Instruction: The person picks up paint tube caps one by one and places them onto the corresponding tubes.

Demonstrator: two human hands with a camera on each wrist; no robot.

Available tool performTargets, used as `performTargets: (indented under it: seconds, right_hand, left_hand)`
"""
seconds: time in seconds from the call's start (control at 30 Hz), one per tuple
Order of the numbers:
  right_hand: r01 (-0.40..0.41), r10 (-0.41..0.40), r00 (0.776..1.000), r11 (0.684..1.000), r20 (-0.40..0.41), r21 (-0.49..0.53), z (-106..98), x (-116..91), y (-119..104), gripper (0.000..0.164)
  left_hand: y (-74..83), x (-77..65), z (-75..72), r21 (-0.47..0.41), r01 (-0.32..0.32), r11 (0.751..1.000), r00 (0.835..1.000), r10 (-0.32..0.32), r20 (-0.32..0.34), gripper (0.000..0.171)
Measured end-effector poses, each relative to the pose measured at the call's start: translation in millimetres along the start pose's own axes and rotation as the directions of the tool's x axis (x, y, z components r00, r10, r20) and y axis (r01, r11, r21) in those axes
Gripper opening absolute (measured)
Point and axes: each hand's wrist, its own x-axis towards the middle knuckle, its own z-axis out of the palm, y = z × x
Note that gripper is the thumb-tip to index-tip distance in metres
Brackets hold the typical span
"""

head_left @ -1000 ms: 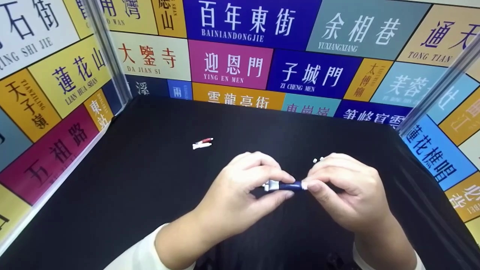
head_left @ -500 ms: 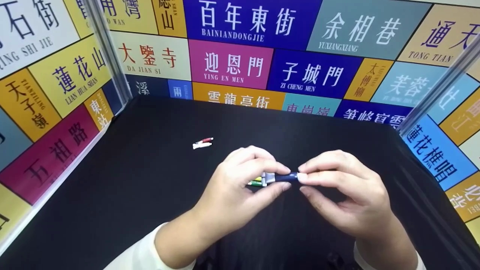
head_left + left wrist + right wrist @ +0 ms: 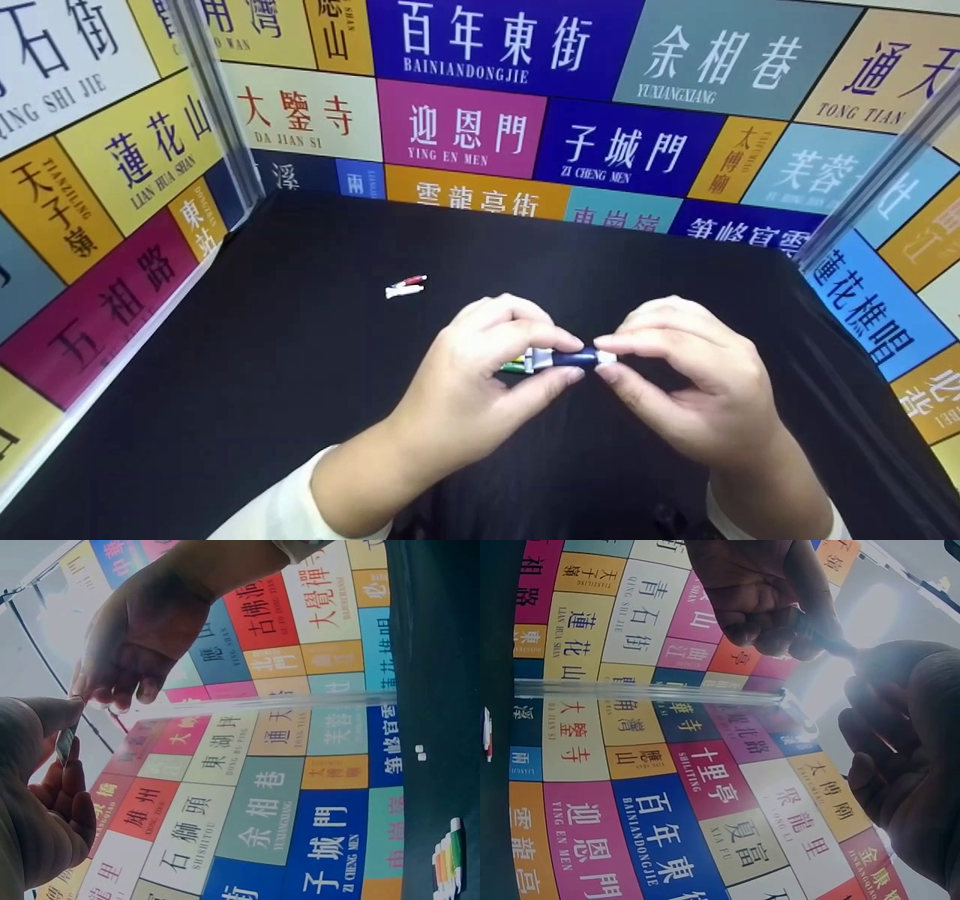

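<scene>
My left hand (image 3: 487,375) pinches a small dark blue paint tube (image 3: 568,357) between thumb and index finger, its flat silvery end toward the palm. At the tube's other end, my right hand (image 3: 694,382) pinches the white cap (image 3: 607,358) with thumb and index finger. The tube lies roughly level between the two hands. Past the flat end, part of a green paint tube (image 3: 514,367) shows on the table, mostly covered by my left hand. In the left wrist view, several coloured paint tubes (image 3: 448,859) lie side by side.
A red paint tube (image 3: 412,281) and a white paint tube (image 3: 405,290) lie together farther back on the black cloth (image 3: 322,360). Small white caps (image 3: 420,754) sit on the cloth in the left wrist view. Printed sign panels (image 3: 457,127) wall in the table.
Both hands have risen slightly with the blue tube, uncovering green beneath the left hand. The right fingers spread apart at the cap half a second ago and now pinch it again.
</scene>
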Motion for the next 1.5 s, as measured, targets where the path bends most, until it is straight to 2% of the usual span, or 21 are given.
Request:
performTargets:
  seconds: [0.17,0.4,0.7,0.93,1.03,1.27,1.5]
  right_hand:
    - [-0.016,0.017,1.0,1.0,0.005,-0.003,-1,-1,0,0.017]
    - [0.001,-0.001,1.0,0.999,0.002,0.033,-2,-1,2,0.02]
    - [0.006,-0.005,0.999,1.0,0.033,-0.028,0,-1,1,0.022]
    - [0.012,-0.009,0.999,0.998,0.052,-0.056,-1,-3,2,0.026]
    - [-0.004,0.009,0.998,0.997,0.055,-0.079,-1,-4,3,0.028]
    - [-0.078,0.082,0.996,0.99,0.028,-0.118,-4,-6,6,0.029]
    - [-0.129,0.134,0.991,0.981,0.024,-0.147,-9,-8,16,0.031]
  left_hand:
    - [-0.2,0.4,1.4,0.01,-0.013,1.0,1.0,0.012,0.011,0.019]
    - [0.3,0.3,1.2,-0.024,-0.004,1.0,1.0,0.005,0.005,0.02]
    - [-2.4,-0.1,1.6,-0.024,0.023,0.999,1.0,-0.022,0.019,0.021]
    - [-5.3,1.3,1.9,-0.007,-0.029,1.0,1.0,0.029,0.0,0.019]
    - [-7.1,1.4,2.6,-0.001,-0.026,1.0,1.0,0.026,-0.001,0.02]
    - [-11.4,2.6,4.1,0.01,0.024,1.0,1.0,-0.024,0.008,0.024]
    - [-21.9,4.2,4.3,0.119,0.013,0.993,1.0,-0.014,0.002,0.029]
